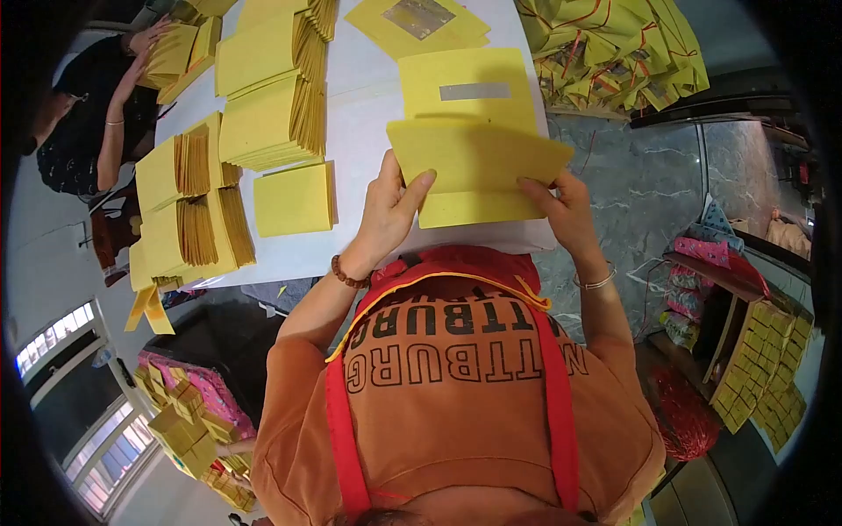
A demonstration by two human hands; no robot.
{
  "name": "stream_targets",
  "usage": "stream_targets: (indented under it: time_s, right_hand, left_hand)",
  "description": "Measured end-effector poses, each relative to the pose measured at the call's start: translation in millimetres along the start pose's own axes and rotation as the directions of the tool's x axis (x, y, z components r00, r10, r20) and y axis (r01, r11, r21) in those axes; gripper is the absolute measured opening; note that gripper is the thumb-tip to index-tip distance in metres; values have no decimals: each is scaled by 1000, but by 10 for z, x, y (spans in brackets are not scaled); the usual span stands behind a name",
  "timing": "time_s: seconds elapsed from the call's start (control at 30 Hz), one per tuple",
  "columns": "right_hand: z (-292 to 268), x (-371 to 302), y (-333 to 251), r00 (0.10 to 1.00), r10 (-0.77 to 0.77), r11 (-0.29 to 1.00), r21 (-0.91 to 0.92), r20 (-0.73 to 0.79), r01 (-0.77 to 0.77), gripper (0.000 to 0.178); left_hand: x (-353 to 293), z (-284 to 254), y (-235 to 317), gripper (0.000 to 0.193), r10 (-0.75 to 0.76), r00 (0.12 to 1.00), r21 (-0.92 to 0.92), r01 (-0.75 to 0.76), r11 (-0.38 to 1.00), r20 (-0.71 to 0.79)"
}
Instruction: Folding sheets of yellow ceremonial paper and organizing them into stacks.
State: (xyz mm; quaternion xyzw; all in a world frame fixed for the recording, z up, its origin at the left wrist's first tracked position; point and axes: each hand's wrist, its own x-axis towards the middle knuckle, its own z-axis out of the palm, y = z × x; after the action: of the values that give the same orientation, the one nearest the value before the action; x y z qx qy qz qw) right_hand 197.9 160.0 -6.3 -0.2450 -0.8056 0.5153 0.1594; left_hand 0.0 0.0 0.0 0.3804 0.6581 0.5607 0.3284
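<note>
Near the front edge of the table, both my hands hold a yellow paper sheet (478, 162) with a fold across it. My left hand (392, 203) pinches its left edge, thumb in front and fingers behind. My right hand (568, 209) grips the right edge the same way. The upper part of the paper tilts up and casts a shadow. Just beyond it lies another yellow sheet (478, 70) with a silver-grey rectangle, partly covered by the held one. To the left of my left hand, a small folded yellow stack (294, 200) rests on the table.
Tall bundles of folded yellow paper (263, 118) line the left of the white table (355, 96). Another person's hands (145, 53) touch a stack at far left. More yellow sheets (417, 22) lie at the back. At right is a heap of yellow paper with red strings (614, 53).
</note>
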Motion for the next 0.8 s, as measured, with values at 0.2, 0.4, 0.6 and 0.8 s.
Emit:
stream_targets:
  time_s: [0.2,0.4,0.6,0.8]
  right_hand:
    - [159,101,-240,927,222,941,316,-302,-123,30]
    - [149,79,-102,946,204,971,172,-250,-164,27]
    - [188,78,-68,922,191,976,163,-337,-143,24]
    - [244,122,-26,888,278,947,261,-368,-188,22]
  left_hand:
    - [66,31,58,34,-272,962,50,273,961,-16]
    - [92,61,86,53,-130,981,310,171,935,-146]
    - [138,24,134,65,-211,974,350,227,909,-84]
    - [162,35,157,68,-219,972,256,234,938,-87]
